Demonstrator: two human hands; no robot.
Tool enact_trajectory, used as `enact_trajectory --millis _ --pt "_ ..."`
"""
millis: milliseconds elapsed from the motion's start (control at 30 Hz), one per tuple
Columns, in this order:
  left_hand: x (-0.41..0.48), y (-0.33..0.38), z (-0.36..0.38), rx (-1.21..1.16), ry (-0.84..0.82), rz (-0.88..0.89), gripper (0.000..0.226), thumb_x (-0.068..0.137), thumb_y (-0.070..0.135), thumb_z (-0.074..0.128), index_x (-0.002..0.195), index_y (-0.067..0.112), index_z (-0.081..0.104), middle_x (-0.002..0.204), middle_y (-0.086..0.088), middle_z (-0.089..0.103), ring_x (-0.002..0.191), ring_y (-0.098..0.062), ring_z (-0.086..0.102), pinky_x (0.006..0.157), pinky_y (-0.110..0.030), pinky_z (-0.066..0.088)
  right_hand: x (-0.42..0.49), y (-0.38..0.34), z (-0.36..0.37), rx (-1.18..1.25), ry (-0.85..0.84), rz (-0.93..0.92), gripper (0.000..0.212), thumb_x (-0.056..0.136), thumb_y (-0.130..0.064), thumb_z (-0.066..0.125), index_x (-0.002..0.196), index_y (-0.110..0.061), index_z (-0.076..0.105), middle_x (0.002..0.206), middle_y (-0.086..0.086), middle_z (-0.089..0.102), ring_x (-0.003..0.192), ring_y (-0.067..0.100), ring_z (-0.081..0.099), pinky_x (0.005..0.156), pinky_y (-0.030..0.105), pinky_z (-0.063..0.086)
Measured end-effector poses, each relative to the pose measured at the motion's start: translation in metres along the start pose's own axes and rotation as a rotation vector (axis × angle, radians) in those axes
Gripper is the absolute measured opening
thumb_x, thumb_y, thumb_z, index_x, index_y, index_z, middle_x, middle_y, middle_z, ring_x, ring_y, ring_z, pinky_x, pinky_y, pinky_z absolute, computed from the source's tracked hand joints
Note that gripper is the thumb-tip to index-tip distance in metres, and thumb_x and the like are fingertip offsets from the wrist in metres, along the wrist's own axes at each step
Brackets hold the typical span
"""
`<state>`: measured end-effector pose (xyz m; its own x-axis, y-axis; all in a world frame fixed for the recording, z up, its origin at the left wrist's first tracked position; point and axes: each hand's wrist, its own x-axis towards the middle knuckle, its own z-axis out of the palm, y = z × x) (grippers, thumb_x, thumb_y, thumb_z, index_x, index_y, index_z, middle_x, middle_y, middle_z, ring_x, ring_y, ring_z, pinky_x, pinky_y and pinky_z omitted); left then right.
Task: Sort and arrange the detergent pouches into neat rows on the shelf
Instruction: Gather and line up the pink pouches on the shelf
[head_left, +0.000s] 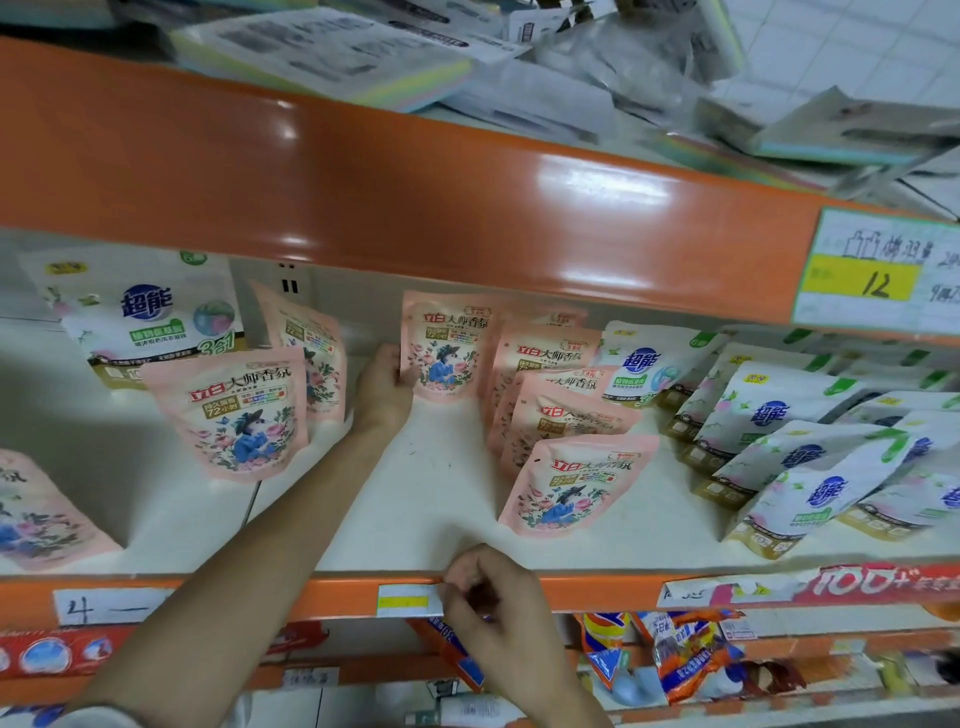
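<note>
Shelf board: head view; cream-white flat shelf board (431, 499) under a glossy orange metal beam (415, 208), with a bare strip running from near edge to back.
Held pouch: pink floral stand-up detergent pouch (441, 348), upright at the far back, long axis vertical, touching the right side of the grip.
Left hand: left hand (384, 384) reaches far in, with its fingers curled round that pouch's left edge.
Right hand: right hand (488, 592) is at the near shelf lip, fingers curled beside a white-and-yellow price tag (408, 601). I cannot tell whether it pinches the tag.
Right side: leaning pink pouch stack (561, 415) stands just beside the held pouch, with white-and-green pouches (779, 441) beyond.
Left side: tilted pink pouch pair (249, 410), apart from the hand.
Room: likely free toward near and left, tight overhead under the beam.
</note>
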<state>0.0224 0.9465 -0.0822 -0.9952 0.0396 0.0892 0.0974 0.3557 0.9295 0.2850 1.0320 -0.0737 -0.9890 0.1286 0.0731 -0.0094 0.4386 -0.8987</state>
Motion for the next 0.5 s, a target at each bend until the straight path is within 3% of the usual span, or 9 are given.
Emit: enact_trajectory --millis 333,500 --pt "-0.002 0.010 -0.005 -0.055 0.107 -0.017 0.019 0.091 -0.007 0.045 0.091 0.011 0.050 0.080 -0.004 0.052 0.084 -0.018 0.047 0.065 -0.023 0.036 0.000 0.001 0.000 -0.005 -0.004 0.008 0.010 0.083 -0.025 0.060 0.077 -0.033 0.059 0.077 -0.008 0.064 0.079 0.012 0.063 0.071 0.033 0.055" --pt "-0.003 0.012 -0.008 -0.035 0.126 -0.030 0.016 0.091 -0.005 0.045 0.091 0.011 0.049 0.089 -0.008 0.055 0.085 -0.020 0.049 0.072 -0.025 0.035 -0.001 0.001 0.000 0.000 -0.005 0.020 0.015 0.084 -0.021 0.062 0.077 -0.034 0.060 0.080 -0.007 0.065 0.081 0.011 0.064 0.073 0.032 0.056"
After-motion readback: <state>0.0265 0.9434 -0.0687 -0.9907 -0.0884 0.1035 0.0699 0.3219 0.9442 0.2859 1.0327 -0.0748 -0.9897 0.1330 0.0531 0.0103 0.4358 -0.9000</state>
